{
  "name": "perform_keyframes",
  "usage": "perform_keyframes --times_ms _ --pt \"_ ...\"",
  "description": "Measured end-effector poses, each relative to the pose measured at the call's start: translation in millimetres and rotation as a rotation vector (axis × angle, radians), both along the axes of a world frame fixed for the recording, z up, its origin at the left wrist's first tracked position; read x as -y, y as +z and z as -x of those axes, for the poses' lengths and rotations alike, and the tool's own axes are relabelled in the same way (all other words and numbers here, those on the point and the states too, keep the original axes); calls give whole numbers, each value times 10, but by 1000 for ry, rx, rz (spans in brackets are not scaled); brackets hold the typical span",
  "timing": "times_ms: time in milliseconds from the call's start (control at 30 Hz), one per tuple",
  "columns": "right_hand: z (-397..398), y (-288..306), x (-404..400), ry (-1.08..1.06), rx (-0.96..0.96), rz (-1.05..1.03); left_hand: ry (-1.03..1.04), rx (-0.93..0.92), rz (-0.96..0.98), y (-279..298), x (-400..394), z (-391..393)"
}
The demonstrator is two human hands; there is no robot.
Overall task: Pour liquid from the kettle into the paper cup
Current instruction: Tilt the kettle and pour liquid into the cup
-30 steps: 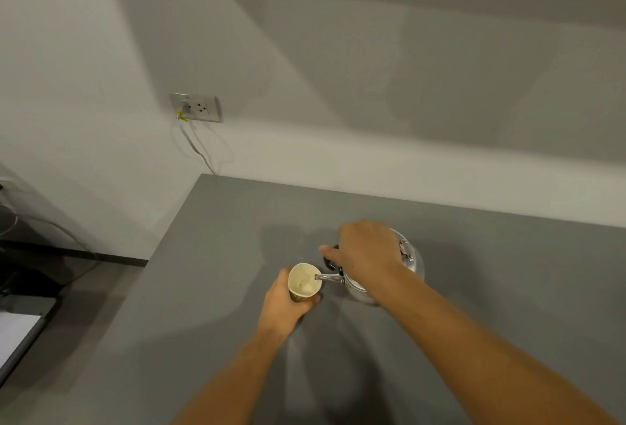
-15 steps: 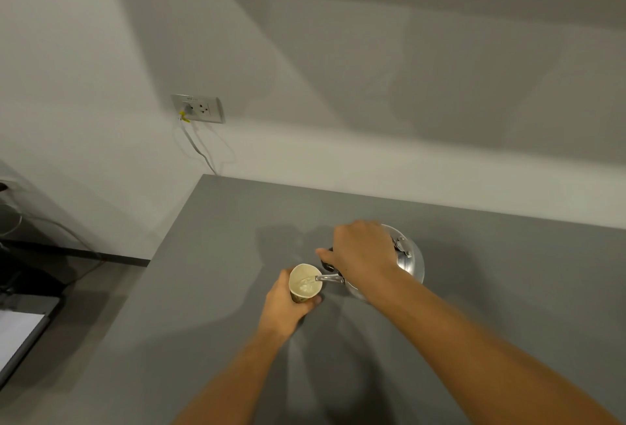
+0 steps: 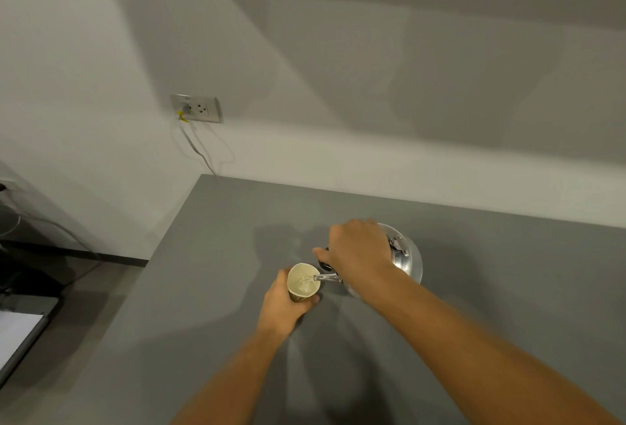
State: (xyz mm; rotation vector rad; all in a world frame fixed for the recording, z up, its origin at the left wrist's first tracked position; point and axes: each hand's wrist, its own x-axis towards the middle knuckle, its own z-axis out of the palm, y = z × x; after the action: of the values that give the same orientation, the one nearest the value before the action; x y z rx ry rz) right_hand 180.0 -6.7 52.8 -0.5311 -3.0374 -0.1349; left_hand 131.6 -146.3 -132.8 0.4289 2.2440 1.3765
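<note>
Kettle tipped over a held paper cup on a grey table.

Head view: the right hand [image 3: 357, 251] is closed around the dark handle of the steel kettle [image 3: 406, 260], which tilts left so its thin spout [image 3: 326, 278] reaches over the rim of the paper cup [image 3: 303, 282]. Clear liquid shows inside the cup. The left hand [image 3: 283, 302] wraps the cup's lower wall, fingers curled round it, near the middle of the table [image 3: 216, 255]. The cup bears a dark print, too small to read. A wall socket [image 3: 198, 108] with a cable plugged in sits on the wall behind; its tiny lettering is unreadable.
</note>
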Motion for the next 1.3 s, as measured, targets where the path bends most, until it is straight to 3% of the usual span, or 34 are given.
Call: perform_keyframes --times_ms 1300 --pt "72 -42 74 32 -2 -30 -6 3 -3 -32 2 15"
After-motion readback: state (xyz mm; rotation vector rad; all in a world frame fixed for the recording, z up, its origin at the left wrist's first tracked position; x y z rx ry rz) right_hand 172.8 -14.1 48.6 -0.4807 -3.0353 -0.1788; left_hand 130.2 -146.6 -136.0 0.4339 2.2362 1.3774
